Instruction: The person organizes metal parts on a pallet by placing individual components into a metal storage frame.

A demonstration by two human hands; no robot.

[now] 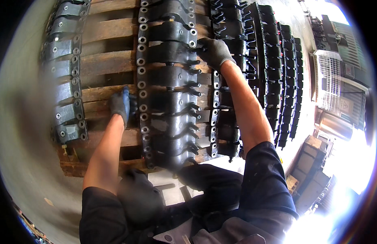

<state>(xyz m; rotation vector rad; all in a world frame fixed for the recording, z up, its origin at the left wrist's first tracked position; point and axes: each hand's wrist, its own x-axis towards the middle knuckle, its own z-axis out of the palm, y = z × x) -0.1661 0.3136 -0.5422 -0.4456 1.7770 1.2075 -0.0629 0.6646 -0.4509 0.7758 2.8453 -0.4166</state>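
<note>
A row of black curved metal castings (pixel 172 73) with ring-holed flanges runs away from me on a wooden pallet (pixel 105 63). Dark bolts (pixel 195 106) poke out of the nearer holes along its right flange; the farther holes there are bare rings. My right hand (pixel 216 53), in a grey glove, has its fingers closed at that flange, beside the first bare holes; the fingers hide whatever is in them. Left of the row, my left hand (pixel 120 103), in a grey and blue glove, is curled over the slats. A dark rounded object (pixel 133 105) shows beside its fingers, partly hidden.
Another row of castings (pixel 68 87) lies on the pallet's left side. Several more rows (pixel 270 69) stand to the right, some with bolts sticking out. Farther right are a white wire cage (pixel 329 79) and a metal drum (pixel 337 125). Gaps open between the slats.
</note>
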